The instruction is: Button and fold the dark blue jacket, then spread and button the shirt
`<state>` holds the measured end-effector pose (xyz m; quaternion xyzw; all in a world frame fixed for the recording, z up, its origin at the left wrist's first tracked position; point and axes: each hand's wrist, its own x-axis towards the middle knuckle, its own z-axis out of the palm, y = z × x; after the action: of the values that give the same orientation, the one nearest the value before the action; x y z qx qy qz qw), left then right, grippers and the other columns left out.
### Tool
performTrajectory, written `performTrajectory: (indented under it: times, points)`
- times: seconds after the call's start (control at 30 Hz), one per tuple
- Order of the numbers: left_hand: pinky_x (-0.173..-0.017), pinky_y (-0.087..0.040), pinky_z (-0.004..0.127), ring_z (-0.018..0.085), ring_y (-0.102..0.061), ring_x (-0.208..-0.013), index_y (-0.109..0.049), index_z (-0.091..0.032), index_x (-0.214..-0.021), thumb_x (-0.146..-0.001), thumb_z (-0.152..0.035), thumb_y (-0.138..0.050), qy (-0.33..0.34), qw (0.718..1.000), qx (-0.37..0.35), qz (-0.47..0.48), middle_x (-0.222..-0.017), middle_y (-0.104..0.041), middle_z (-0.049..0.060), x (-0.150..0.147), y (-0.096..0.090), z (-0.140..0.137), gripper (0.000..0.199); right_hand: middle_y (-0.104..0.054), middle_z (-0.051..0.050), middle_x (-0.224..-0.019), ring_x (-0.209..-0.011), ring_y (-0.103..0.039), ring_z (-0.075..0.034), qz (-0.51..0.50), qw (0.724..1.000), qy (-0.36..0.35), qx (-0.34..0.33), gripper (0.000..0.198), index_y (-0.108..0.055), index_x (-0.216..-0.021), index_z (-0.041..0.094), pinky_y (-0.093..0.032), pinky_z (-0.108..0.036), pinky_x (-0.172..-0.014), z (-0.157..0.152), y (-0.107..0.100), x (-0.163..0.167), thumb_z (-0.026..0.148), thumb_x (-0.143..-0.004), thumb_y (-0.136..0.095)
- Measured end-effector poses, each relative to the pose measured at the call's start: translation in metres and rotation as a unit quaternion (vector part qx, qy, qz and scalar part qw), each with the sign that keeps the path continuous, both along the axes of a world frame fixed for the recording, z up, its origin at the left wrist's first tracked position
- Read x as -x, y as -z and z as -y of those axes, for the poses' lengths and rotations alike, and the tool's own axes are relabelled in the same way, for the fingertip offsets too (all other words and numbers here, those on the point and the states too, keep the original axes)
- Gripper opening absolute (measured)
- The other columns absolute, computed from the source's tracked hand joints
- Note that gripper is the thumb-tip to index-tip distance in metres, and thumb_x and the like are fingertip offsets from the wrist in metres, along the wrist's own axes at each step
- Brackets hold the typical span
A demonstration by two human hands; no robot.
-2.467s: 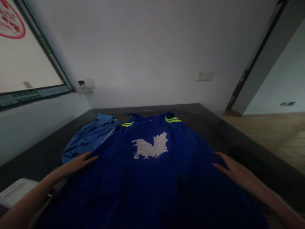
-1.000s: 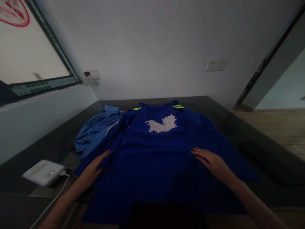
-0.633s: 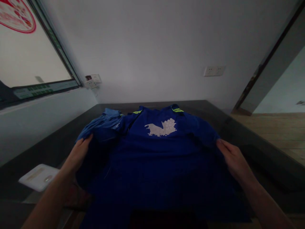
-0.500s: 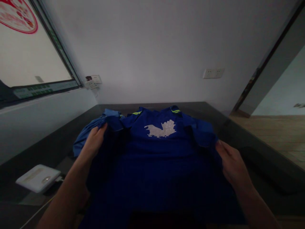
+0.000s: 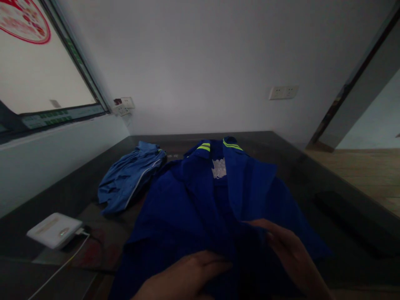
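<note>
A dark blue jacket lies spread on the table, collar away from me, with yellow-green stripes by the shoulders. Its two front panels are drawn in toward the middle, and only a bit of the pale inner print shows between them. My left hand rests on the left panel, fingers stretched toward the opening. At the right panel's inner edge, my right hand is closed on the cloth. The lower part of the jacket near me is very dark.
A crumpled lighter blue garment with white piping lies left on the dark table. Nearer is a white box-like device with a cable plugged in. A long black object lies at right. Behind stands a wall with sockets.
Both hands have moved inward and toward me, bringing the front panels over the inside of the jacket. The print is now mostly covered. My left hand has loosened from the cloth edge.
</note>
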<state>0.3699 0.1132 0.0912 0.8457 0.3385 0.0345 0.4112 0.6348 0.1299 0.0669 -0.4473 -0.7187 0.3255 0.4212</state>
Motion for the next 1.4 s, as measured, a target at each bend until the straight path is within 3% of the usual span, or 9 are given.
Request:
performTrajectory:
  times: [0.07, 0.17, 0.3, 0.43, 0.63, 0.83, 0.97, 1.07, 1.4]
  points:
    - [-0.104, -0.040, 0.036, 0.021, -0.047, -0.125, -0.043, -0.037, -0.136, -0.083, -0.042, -0.057, -0.052, 0.999, 0.006, -0.001, -0.138, -0.049, 0.000, 0.025, -0.001, 0.007, 0.055, -0.069, -0.006, -0.107, -0.099, -0.064, -0.021, 0.025, 0.997, -0.078, 0.013, 0.034, -0.068, -0.109, 0.026, -0.051, -0.031, -0.088, 0.002, 0.004, 0.011, 0.040, -0.093, -0.042]
    - [-0.101, -0.045, 0.036, 0.022, -0.054, -0.118, -0.054, -0.038, -0.126, -0.085, -0.047, -0.048, -0.227, 0.971, -0.073, -0.013, -0.129, -0.058, -0.001, 0.083, 0.009, 0.007, 0.042, -0.068, -0.005, -0.112, -0.104, -0.061, -0.019, 0.080, 0.982, -0.171, 0.022, 0.034, -0.066, -0.111, 0.027, -0.048, -0.033, -0.091, 0.003, 0.009, 0.032, 0.039, -0.095, -0.039]
    - [-0.092, -0.050, 0.039, 0.027, -0.062, -0.106, -0.061, -0.028, -0.116, -0.080, -0.054, -0.043, -0.459, 0.857, -0.221, -0.082, -0.118, -0.065, 0.005, 0.171, 0.040, -0.014, 0.048, -0.068, -0.005, -0.110, -0.102, -0.060, -0.018, 0.140, 0.959, -0.242, 0.041, 0.033, -0.066, -0.111, 0.026, -0.045, -0.033, -0.092, -0.001, 0.012, 0.049, 0.038, -0.095, -0.041]
    - [-0.081, -0.055, 0.039, 0.028, -0.066, -0.090, -0.067, -0.020, -0.098, -0.075, -0.058, -0.042, -0.493, 0.825, -0.246, -0.129, -0.101, -0.069, 0.011, 0.213, 0.067, -0.042, 0.051, -0.068, -0.005, -0.109, -0.100, -0.061, -0.018, 0.141, 0.956, -0.247, 0.064, 0.034, -0.066, -0.112, 0.025, -0.045, -0.033, -0.091, -0.007, 0.007, 0.047, 0.043, -0.092, -0.045]
    - [-0.075, -0.055, 0.037, 0.027, -0.066, -0.081, -0.064, -0.022, -0.085, -0.072, -0.060, -0.046, -0.491, 0.842, -0.215, -0.060, -0.089, -0.070, 0.009, 0.189, 0.088, -0.054, 0.044, -0.062, -0.008, -0.119, -0.111, -0.055, -0.020, 0.130, 0.978, -0.164, 0.026, 0.041, -0.064, -0.113, 0.024, -0.043, -0.036, -0.096, -0.011, -0.003, 0.041, 0.052, -0.089, -0.046]
    - [-0.072, -0.054, 0.031, 0.024, -0.066, -0.079, -0.055, -0.024, -0.086, -0.075, -0.060, -0.042, -0.506, 0.841, -0.194, 0.007, -0.083, -0.069, 0.005, 0.182, 0.081, -0.061, 0.040, -0.042, -0.010, -0.143, -0.134, -0.034, -0.028, 0.274, 0.956, -0.100, 0.007, 0.058, -0.050, -0.132, 0.028, -0.023, -0.054, -0.110, -0.023, 0.031, 0.039, 0.052, -0.081, -0.059]
    - [-0.070, -0.054, 0.030, 0.024, -0.067, -0.078, -0.054, -0.024, -0.089, -0.074, -0.059, -0.043, -0.528, 0.821, -0.216, -0.027, -0.082, -0.069, 0.004, 0.187, 0.062, -0.073, 0.040, -0.059, -0.007, -0.128, -0.124, -0.049, -0.023, 0.260, 0.963, -0.061, -0.021, 0.029, -0.064, -0.115, 0.023, -0.029, -0.051, -0.109, -0.030, 0.054, 0.040, 0.029, -0.092, -0.048]
    - [-0.074, -0.054, 0.034, 0.027, -0.068, -0.083, -0.054, -0.022, -0.093, -0.075, -0.060, -0.040, -0.536, 0.818, -0.204, -0.044, -0.086, -0.070, 0.006, 0.177, 0.053, -0.077, 0.044, -0.065, -0.006, -0.117, -0.116, -0.056, -0.021, 0.235, 0.971, -0.034, -0.036, 0.027, -0.069, -0.101, 0.021, -0.034, -0.048, -0.106, -0.030, 0.058, 0.042, 0.019, -0.092, -0.043]
    - [-0.094, -0.049, 0.038, 0.028, -0.061, -0.107, -0.050, -0.017, -0.118, -0.068, -0.058, -0.056, -0.478, 0.866, -0.145, 0.000, -0.118, -0.064, 0.012, 0.147, 0.064, -0.063, 0.064, -0.071, -0.003, -0.100, -0.105, -0.061, -0.022, 0.136, 0.990, -0.006, 0.028, 0.025, -0.069, -0.093, 0.023, -0.044, -0.035, -0.095, -0.023, 0.043, 0.028, 0.032, -0.093, -0.046]
